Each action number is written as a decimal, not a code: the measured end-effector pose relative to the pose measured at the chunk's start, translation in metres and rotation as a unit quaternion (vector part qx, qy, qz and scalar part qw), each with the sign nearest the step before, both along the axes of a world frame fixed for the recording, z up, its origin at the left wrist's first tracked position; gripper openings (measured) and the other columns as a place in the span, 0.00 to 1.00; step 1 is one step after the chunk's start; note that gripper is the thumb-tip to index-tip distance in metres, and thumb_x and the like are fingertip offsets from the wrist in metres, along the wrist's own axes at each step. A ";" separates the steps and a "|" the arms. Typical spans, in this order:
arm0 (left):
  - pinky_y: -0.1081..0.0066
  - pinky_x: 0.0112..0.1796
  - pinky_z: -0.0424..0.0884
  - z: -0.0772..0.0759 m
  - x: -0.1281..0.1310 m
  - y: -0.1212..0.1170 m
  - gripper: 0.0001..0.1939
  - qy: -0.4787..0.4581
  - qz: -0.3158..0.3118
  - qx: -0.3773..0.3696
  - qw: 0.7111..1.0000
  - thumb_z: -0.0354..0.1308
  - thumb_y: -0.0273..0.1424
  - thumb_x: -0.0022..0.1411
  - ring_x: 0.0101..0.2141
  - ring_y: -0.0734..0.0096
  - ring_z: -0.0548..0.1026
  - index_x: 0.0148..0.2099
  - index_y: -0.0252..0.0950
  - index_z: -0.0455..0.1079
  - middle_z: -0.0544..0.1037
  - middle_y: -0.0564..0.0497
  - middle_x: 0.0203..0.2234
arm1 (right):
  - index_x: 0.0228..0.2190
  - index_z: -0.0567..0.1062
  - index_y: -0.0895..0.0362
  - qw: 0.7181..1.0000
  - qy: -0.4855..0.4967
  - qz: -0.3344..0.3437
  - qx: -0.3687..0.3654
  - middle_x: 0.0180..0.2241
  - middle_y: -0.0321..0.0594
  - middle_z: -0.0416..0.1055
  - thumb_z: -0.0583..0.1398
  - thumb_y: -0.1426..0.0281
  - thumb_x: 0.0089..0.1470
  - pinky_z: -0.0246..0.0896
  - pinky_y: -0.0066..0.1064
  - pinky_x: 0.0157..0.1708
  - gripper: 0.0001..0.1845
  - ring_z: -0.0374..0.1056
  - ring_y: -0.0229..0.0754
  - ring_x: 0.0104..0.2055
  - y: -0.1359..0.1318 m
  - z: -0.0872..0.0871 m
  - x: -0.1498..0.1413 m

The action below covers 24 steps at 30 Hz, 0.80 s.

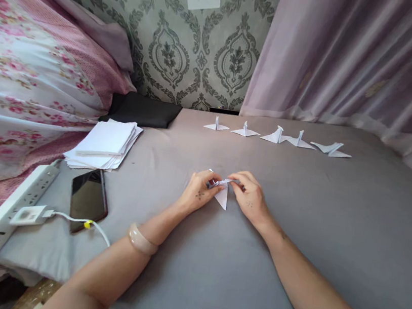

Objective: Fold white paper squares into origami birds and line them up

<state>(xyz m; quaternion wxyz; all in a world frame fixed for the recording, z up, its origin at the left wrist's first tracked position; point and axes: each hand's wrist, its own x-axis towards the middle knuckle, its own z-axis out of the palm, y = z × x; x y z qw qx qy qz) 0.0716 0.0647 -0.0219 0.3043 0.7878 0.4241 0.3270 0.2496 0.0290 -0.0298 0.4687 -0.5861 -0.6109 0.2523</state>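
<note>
Both of my hands meet over a partly folded white paper figure (222, 194) in the middle of the grey cloth-covered table (295, 228). My left hand (199, 194) pinches its left side, fingers curled. My right hand (248, 194) pinches the right side, fingertips pressed on a narrow fold. A pointed white flap hangs down between the two hands. A pale bangle (142, 240) sits on my left wrist.
Several finished white paper cranes (277, 136) stand in a row at the table's far side. A stack of white paper sheets (105, 144) lies at left, with a black phone (88, 198) and a white power strip (6, 213) nearer. A floral bedspread (21, 72) bounds the left, a curtain (357, 58) the right.
</note>
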 end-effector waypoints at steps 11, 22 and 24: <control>0.74 0.33 0.67 -0.012 0.004 0.001 0.05 0.025 0.022 0.043 0.999 0.58 0.27 0.60 0.28 0.75 0.70 0.40 0.37 0.72 0.73 0.52 0.29 | 0.42 0.70 0.58 0.985 0.118 -0.042 -0.121 0.38 0.46 0.77 0.56 0.59 0.53 0.60 0.27 0.16 0.18 0.72 0.40 0.27 0.005 0.001 -0.008; 0.73 0.31 0.72 -0.003 0.010 -0.006 0.24 -0.119 0.047 -0.101 0.987 0.64 0.40 0.56 0.28 0.77 0.73 0.51 0.36 0.63 0.74 0.49 0.39 | 0.39 0.76 0.56 0.978 -0.203 0.054 0.012 0.45 0.44 0.75 0.53 0.78 0.52 0.61 0.40 0.50 0.16 0.65 0.48 0.50 -0.015 -0.002 -0.017; 0.73 0.31 0.72 -0.003 0.009 -0.006 0.21 -0.137 0.040 -0.109 0.984 0.61 0.37 0.59 0.28 0.75 0.74 0.51 0.35 0.63 0.75 0.48 0.39 | 0.42 0.76 0.55 0.969 -0.239 0.052 0.015 0.48 0.43 0.74 0.52 0.79 0.51 0.59 0.41 0.53 0.19 0.64 0.48 0.53 -0.013 -0.005 -0.013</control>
